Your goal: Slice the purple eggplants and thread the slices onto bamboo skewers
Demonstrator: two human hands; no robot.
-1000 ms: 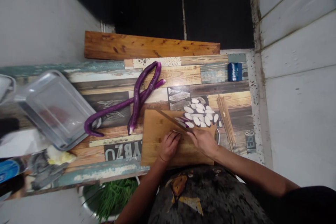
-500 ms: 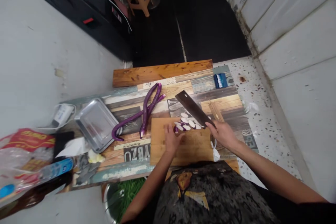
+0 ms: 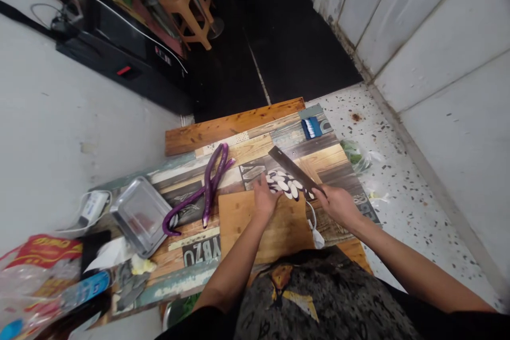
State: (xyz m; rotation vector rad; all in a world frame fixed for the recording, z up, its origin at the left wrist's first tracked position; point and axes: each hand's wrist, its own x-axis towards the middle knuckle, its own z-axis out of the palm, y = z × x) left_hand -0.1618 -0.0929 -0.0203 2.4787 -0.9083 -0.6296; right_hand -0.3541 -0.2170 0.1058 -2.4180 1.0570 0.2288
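Note:
My right hand (image 3: 338, 203) is wrapped round the handle of a dark cleaver (image 3: 292, 167), its blade slanting away to the upper left. Along the blade's near side lies a bunch of white, purple-edged eggplant slices (image 3: 285, 181), at the far edge of the wooden cutting board (image 3: 258, 228). Thumb and fingers of my left hand (image 3: 266, 199) close round the left end of these slices. I cannot tell whether the slices rest on the board or are lifted. Long purple eggplants (image 3: 211, 186) lie crossed on the table, left of the board.
A metal tray (image 3: 141, 218) stands left of the eggplants. Farther left are a white power strip (image 3: 93, 207), a plastic bottle (image 3: 85, 292) and a red bag (image 3: 43, 249). A blue box (image 3: 311, 127) sits at the far right, and a bag of greens (image 3: 353, 156) beyond the table's right edge.
The slices are bunched closer together between my left hand and the cleaver. My left hand has moved forward, to the board's far edge. The whole view has shifted a little.

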